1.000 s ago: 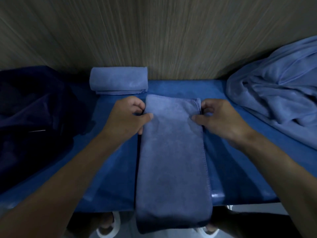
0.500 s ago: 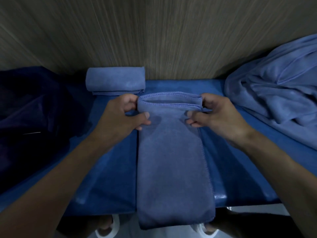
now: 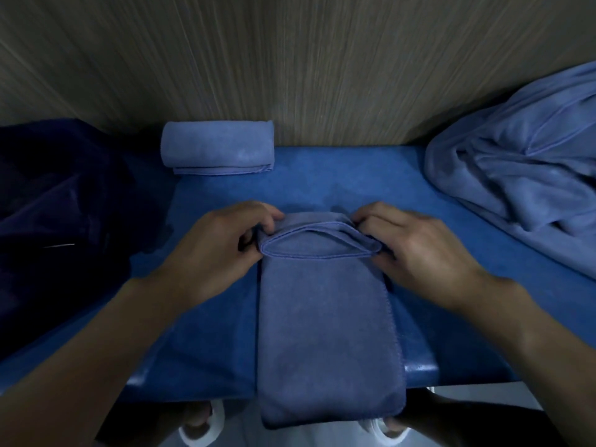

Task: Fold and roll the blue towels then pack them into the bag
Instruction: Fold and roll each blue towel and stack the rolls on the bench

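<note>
Teamwork mid-roll: the left hand (image 3: 222, 250) and right hand (image 3: 416, 250) each pinch the curled far end of the folded blue towel (image 3: 325, 317), which lies lengthwise on the blue surface (image 3: 322, 182) (soft, limp; probably best held at both side edges).

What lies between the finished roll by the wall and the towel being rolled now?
Nothing but the bare blue padded surface: the head view shows that stretch clear between the rolled towel and the folded towel.
</note>
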